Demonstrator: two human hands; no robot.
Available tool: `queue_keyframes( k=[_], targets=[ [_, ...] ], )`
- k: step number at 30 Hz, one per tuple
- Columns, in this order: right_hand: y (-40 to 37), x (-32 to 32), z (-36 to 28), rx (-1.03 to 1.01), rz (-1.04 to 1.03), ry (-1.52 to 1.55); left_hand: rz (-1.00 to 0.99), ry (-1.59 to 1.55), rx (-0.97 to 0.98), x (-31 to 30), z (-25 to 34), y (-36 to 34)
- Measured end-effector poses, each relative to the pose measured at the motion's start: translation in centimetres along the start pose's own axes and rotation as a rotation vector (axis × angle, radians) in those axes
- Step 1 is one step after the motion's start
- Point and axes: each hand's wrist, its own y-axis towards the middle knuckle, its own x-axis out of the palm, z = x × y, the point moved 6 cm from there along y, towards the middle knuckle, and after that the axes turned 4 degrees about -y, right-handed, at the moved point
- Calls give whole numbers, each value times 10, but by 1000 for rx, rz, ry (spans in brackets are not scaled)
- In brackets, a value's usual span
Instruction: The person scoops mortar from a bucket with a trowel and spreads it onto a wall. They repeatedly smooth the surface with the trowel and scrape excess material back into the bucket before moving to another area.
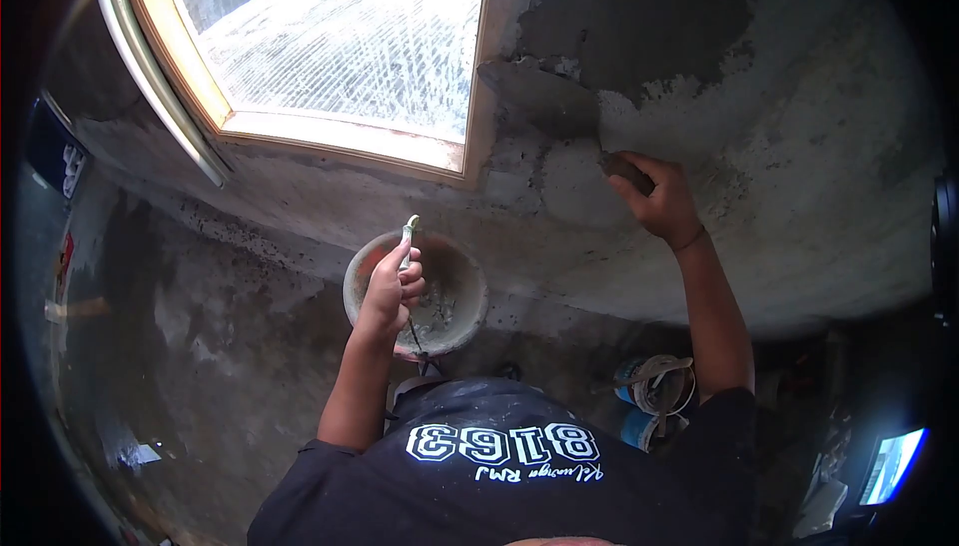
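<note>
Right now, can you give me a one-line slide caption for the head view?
Right hand presses a trowel against the wall plaster beside the window frame; left hand holds a mortar pail.

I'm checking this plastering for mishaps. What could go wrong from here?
The flat grey trowel that the right hand presses to the plastered wall could smear the wooden window frame beside it. The round grey pan of mortar, held by the left hand on a thin handle, could tip and spill.
</note>
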Motion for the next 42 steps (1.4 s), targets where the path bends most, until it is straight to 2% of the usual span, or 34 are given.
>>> queue_keyframes(
  k=[2, 4, 7, 10, 17, 19, 23, 29, 36, 38, 42],
  targets=[
    [0, -4, -2, 20, -11, 22, 9, 1, -2, 3, -2, 2],
    [-3, -4, 0, 170, -95, 73, 4, 2, -6, 5, -3, 3],
    [-9, -15, -1, 288, -146, 59, -1, -3, -11, 4, -5, 4],
    [-19, -30, 7, 333, -172, -6, -3, -10, -18, 1, -7, 8],
    [-63, -37, 7, 337, -154, -18, -3, -6, -20, -1, -11, 7],
    [-65, -30, -13, 165, -3, -72, -8, -10, -24, -1, -11, 9],
    [-53, -2, -35, 125, 51, -31, -28, 9, -34, 2, -12, 11],
    [-31, 18, -30, 138, 90, -27, -31, 6, -41, 2, -11, 12],
    [-44, 16, -7, 145, 170, -19, -25, 17, -53, -5, -14, 18],
    [-54, 18, 3, 242, 148, 5, -48, 15, -43, -5, -14, 19],
    [-79, 23, 2, 281, 173, -14, -51, 17, -47, -7, -14, 19]
  ],
)
